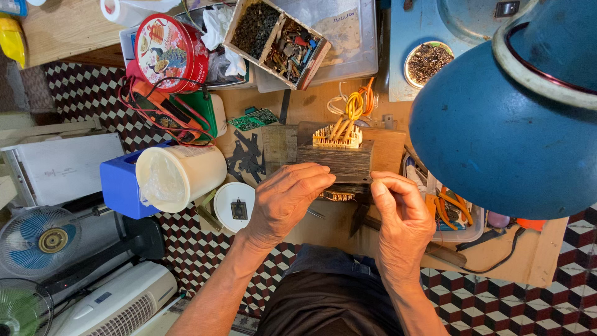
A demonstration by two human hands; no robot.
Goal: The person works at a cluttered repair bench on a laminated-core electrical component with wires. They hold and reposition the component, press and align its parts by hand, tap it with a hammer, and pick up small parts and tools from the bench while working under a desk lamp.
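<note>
Two bare hands meet at the near edge of a transformer core (336, 160), a dark block of stacked laminations that sits on the wooden workbench (398, 146) in front of the person. The left hand (283, 202) curls over the core's lower left corner, fingers bent and pinching at the plates. The right hand (401, 214) presses its thumb and fingertips against the lower right corner, gripping the stack there. A cream bobbin (337, 135) with yellow and orange wires (356, 102) rises from the top of the core. Loose dark lamination pieces (247, 155) lie just left of it, near a white plastic tub (180, 174) and a blue box (121, 186). A red round tin (171, 53) stands farther back, and a big blue lamp shade (497, 130) hangs over the right side
</note>
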